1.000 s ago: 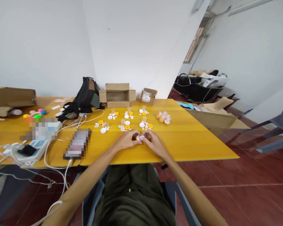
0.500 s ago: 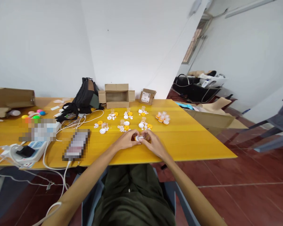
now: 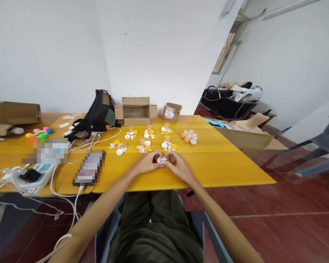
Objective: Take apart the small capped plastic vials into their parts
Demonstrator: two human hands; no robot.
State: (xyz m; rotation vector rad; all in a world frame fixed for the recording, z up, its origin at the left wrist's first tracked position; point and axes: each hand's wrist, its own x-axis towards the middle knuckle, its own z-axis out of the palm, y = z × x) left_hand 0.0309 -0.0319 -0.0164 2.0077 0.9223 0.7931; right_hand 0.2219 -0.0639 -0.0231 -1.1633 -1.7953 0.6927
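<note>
Between my two hands is a small clear plastic cup with an orange-and-white base (image 3: 162,160), lying on its side just above the table. My left hand (image 3: 148,162) grips its base end, at the left. My right hand (image 3: 178,166) has thumb and fingers closed round the clear end. What is inside the cup looks white but is too small to make out. Beyond my hands lie several sets of loose parts: white discs (image 3: 163,145), yellow rings (image 3: 174,146), small white perforated pieces (image 3: 140,149) and clear cups (image 3: 121,145).
A cluster of orange-based clear cups (image 3: 189,136) stands at the right. Behind are an open cardboard box (image 3: 136,121), a smaller box (image 3: 171,112) and a black backpack (image 3: 98,111). To the left lie a phone (image 3: 90,168), a power strip (image 3: 42,175), cables and coloured balls (image 3: 42,135).
Both hands stay in nearly the same place, still round the small cup. The cup appears turned very slightly; the parts on the table have not moved.
</note>
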